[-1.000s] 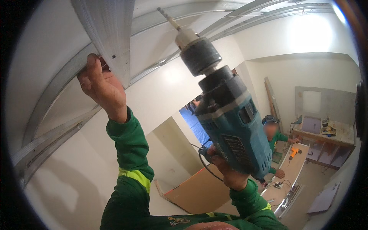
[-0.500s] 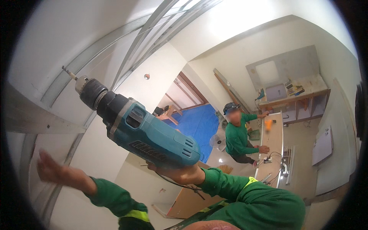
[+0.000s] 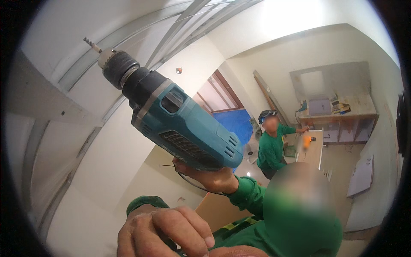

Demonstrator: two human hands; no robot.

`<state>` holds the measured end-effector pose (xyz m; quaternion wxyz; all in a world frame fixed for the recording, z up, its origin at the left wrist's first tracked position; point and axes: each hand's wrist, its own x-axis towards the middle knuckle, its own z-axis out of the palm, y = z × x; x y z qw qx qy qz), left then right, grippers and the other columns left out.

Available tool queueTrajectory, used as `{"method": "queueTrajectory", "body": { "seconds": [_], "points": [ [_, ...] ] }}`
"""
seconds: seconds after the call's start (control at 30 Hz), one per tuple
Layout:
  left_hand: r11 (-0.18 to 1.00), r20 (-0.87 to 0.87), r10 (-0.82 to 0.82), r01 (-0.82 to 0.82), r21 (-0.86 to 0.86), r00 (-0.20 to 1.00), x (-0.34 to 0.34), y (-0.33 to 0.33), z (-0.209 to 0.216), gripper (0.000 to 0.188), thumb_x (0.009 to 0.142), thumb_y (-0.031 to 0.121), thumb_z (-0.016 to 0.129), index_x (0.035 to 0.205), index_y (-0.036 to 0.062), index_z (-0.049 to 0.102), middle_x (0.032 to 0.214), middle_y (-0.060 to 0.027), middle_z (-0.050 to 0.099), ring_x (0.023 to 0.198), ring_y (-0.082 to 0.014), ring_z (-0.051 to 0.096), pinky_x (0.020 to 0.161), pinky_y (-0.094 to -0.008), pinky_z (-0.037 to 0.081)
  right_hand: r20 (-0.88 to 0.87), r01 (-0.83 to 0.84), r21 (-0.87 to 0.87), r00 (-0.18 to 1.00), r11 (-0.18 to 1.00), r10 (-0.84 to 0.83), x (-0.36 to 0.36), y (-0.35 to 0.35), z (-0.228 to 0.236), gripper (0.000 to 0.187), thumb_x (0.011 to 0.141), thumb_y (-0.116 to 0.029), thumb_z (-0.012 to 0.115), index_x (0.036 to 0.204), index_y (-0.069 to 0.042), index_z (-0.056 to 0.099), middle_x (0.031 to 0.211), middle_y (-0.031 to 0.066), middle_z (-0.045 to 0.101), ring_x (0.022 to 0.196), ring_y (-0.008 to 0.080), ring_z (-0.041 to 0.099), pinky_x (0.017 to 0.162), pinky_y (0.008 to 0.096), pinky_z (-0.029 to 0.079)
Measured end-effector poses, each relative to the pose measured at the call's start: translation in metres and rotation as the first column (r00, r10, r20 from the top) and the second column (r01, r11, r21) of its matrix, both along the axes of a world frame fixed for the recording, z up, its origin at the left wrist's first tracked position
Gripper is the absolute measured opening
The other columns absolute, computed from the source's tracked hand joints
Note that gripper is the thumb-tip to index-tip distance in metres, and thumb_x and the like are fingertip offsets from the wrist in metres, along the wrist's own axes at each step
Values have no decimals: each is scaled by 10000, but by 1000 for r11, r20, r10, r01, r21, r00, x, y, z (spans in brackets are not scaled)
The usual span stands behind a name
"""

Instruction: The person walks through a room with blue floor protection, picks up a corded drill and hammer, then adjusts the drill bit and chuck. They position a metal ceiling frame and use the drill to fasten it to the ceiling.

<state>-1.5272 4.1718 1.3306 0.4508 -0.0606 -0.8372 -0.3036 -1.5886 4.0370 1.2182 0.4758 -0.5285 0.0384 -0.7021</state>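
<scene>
My right hand point(image 3: 209, 177) is closed around the handle of a teal and black power drill point(image 3: 184, 124). The drill tilts up to the left, and a drill bit point(image 3: 92, 44) sits in its chuck point(image 3: 112, 64). Above and beyond the bit are metal framing channels point(image 3: 85, 73); the bit appears apart from them. A dark cord point(image 3: 192, 184) hangs beside the handle. Close to the lower edge, my left hand point(image 3: 165, 229) has its fingers curled in and pressed together. Whatever lies under those fingertips is hidden.
A co-worker in a green shirt point(image 3: 269, 147) stands below at a long board point(image 3: 315, 150) with an orange tool point(image 3: 307, 142) on it. Behind is a counter point(image 3: 357, 103) with tools and open shelves. Blue sheeting point(image 3: 239, 122) covers part of the floor. A blur hides my right shoulder.
My left hand has come from the outstretched position at the left down to the lower middle, its fingers now curled. The drill in my right hand appears higher and further right in view.
</scene>
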Motion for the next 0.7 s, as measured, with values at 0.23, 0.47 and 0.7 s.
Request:
{"method": "queueTrajectory", "body": {
  "seconds": [0.23,0.47,0.7],
  "points": [
    [624,-192,597,-601,-499,779,68,-46,28,559,1000,585,589,1208,67,573,1052,-136,553,999,-266,596,865,-431,532,59,308,-289,951,907,-304,13,-4,-6,767,800,-94,916,1445,22,516,1397,170,581,1278,250,590,1074,388,477],
    [494,-266,834,-869,-32,484,66,-105,51,797,1053,690,364,1507,42,458,1381,-167,580,1415,-352,534,1202,-592,441,280,260,-402,948,878,-153,15,-6,8,858,822,-45,885,1527,6,399,1405,149,583,1309,223,592,1113,368,461],
    [803,-185,596,-577,150,781,43,-104,54,752,1065,624,415,1562,64,357,1297,-165,622,1212,-342,688,932,-499,669,275,113,-482,961,869,27,23,-14,7,873,838,-47,840,1563,-69,354,1405,193,590,1354,313,595,1127,408,464]
  ]
}}
